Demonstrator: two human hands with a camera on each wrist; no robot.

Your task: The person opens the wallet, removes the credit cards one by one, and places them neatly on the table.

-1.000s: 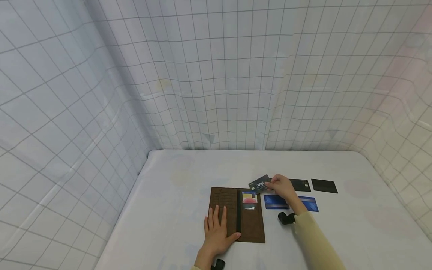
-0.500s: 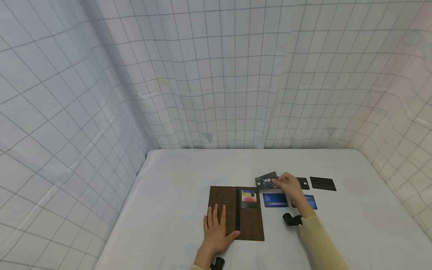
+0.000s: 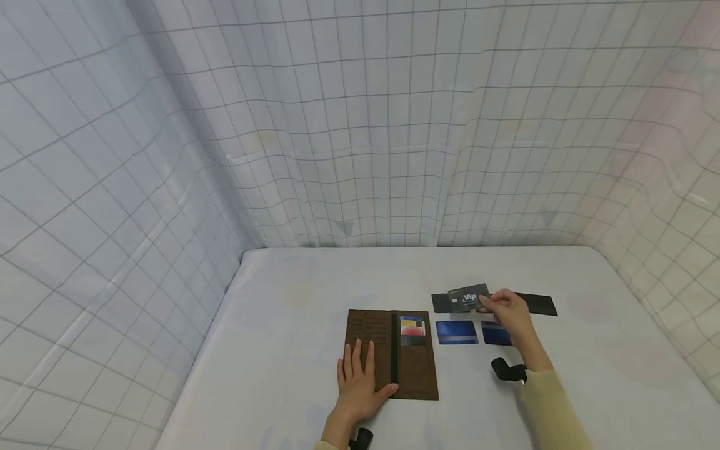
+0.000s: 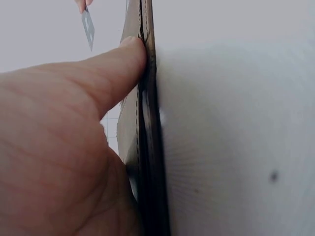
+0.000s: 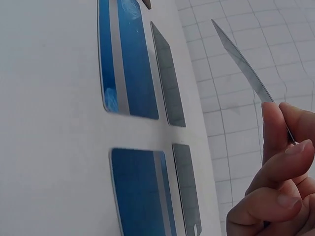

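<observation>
while the left hand (image 3: 355, 395) lies fingers spread on the wallet (image 3: 417, 375), the right hand (image 3: 509, 312) pinches the vip card (image 3: 464, 298) above the dark cards (image 3: 441, 304), its long axis running left from the fingers.

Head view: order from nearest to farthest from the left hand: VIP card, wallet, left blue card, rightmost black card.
1. Wallet: touching the left hand.
2. Left blue card: right of the wallet.
3. VIP card: in the right hand.
4. Rightmost black card: far right.
</observation>
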